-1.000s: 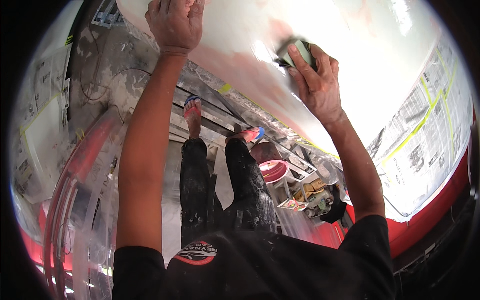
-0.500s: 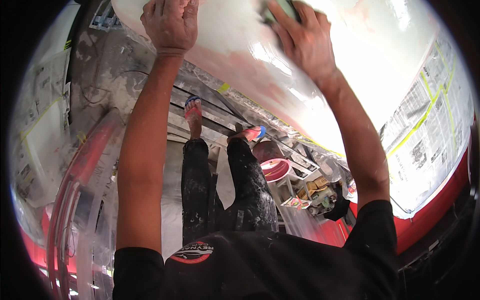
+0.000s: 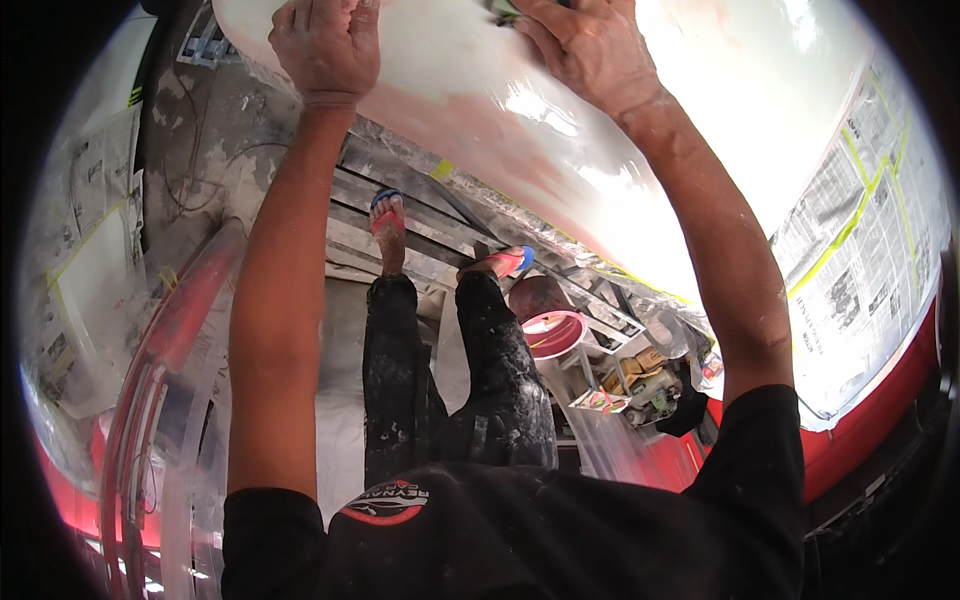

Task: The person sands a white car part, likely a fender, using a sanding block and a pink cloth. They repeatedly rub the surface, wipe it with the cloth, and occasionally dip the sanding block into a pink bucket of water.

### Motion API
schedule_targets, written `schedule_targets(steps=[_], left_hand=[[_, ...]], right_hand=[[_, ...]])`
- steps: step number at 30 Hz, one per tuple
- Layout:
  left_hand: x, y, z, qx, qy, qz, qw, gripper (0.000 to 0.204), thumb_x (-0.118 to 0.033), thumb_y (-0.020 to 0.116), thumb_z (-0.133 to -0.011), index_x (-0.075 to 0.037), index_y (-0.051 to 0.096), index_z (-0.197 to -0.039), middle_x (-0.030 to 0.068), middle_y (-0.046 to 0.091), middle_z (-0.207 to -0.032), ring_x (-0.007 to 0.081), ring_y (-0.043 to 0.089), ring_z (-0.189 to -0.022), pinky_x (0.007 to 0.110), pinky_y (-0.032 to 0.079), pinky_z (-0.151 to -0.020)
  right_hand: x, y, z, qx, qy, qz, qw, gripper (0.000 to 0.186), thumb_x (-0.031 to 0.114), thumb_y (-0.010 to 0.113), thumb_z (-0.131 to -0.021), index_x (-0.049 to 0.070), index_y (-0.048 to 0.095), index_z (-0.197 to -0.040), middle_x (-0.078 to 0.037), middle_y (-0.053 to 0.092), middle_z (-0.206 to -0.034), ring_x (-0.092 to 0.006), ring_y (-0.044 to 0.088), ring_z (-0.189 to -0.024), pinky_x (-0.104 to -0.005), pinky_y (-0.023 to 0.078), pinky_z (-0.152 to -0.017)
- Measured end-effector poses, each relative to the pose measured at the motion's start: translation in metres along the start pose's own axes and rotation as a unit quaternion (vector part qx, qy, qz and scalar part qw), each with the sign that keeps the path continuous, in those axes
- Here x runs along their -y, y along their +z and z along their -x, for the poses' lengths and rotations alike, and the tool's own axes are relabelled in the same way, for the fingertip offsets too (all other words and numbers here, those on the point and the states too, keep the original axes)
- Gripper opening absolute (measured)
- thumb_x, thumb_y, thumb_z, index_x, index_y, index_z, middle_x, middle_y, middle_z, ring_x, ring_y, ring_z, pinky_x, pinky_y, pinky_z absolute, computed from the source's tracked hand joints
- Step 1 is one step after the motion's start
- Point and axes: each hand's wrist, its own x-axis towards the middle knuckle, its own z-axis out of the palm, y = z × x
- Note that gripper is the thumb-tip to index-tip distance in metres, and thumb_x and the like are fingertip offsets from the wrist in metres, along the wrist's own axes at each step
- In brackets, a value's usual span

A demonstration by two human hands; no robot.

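A large white car panel [image 3: 430,110] with pinkish patches and shiny highlights spreads across the top. At its upper left is my left hand [image 3: 330,50], fingers curled closed, with a bit of pink just showing at the picture's top edge; what it grips is mostly cut off. My right hand [image 3: 590,50] presses a green sanding pad [image 3: 503,12] onto the panel, its fingers bent over it. Only a small part of the pad shows past the fingertips.
My sandalled feet [image 3: 390,215] stand on a slatted metal platform [image 3: 350,225]. A pink-rimmed bucket [image 3: 555,335] and a tray of bottles and blocks [image 3: 640,385] sit to its right. Newspaper masking [image 3: 850,270] with yellow tape covers the right side. A red curved part [image 3: 180,320] stands at left.
My right hand has slid up and left across the panel with the green sanding pad. My left hand has shifted slightly left, still closed.
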Motion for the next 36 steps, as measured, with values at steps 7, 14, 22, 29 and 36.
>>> schedule_targets(steps=[7,14,22,29,36], left_hand=[[0.001,-0.004,-0.003,0.009,-0.015,0.0,1.0,0.041,-0.034,0.055,-0.104,0.0,0.063,-0.124,0.0212,0.067,-0.124,0.0433,0.058,-0.116,0.055,0.041,-0.104],[0.006,0.008,0.011,-0.042,-0.03,-0.013,0.999,0.032,-0.033,0.064,-0.098,-0.009,0.068,-0.119,0.0098,0.069,-0.119,0.0328,0.06,-0.113,0.049,0.043,-0.101],[0.005,0.014,0.01,-0.025,-0.028,0.012,0.999,0.038,-0.036,0.06,-0.101,-0.006,0.066,-0.124,0.0119,0.067,-0.128,0.0354,0.058,-0.121,0.051,0.04,-0.106],[0.008,-0.002,0.007,-0.007,-0.014,-0.022,1.0,0.041,-0.031,0.058,-0.103,0.002,0.061,-0.127,0.023,0.065,-0.126,0.0458,0.058,-0.117,0.056,0.041,-0.105],[0.001,0.002,0.0,0.006,-0.025,0.007,1.0,0.038,-0.027,0.06,-0.101,0.0,0.062,-0.127,0.0204,0.066,-0.128,0.0438,0.058,-0.119,0.055,0.041,-0.104]], right_hand=[[-0.005,-0.007,0.091,-0.003,0.046,-0.036,0.998,0.051,0.016,0.074,-0.093,0.025,0.065,-0.142,-0.012,0.059,-0.136,-0.0308,0.06,-0.113,-0.0435,0.046,-0.1],[0.01,0.004,0.038,-0.013,0.066,-0.028,0.997,0.051,0.019,0.073,-0.092,0.026,0.064,-0.142,-0.009,0.058,-0.134,-0.0292,0.06,-0.109,-0.044,0.048,-0.097],[0.009,0.012,0.015,-0.015,0.047,-0.032,0.998,0.053,0.016,0.076,-0.087,0.026,0.065,-0.138,-0.006,0.056,-0.136,-0.0282,0.06,-0.112,-0.0415,0.049,-0.097],[0.051,-0.005,0.088,0.015,0.032,-0.078,0.996,0.056,0.014,0.074,-0.086,0.025,0.064,-0.14,-0.008,0.056,-0.135,-0.0286,0.059,-0.115,-0.0403,0.049,-0.1],[0.043,0.019,-0.019,-0.046,0.022,-0.067,0.996,0.046,0.02,0.069,-0.095,0.023,0.063,-0.141,-0.012,0.06,-0.128,-0.0327,0.061,-0.109,-0.0474,0.049,-0.092]])
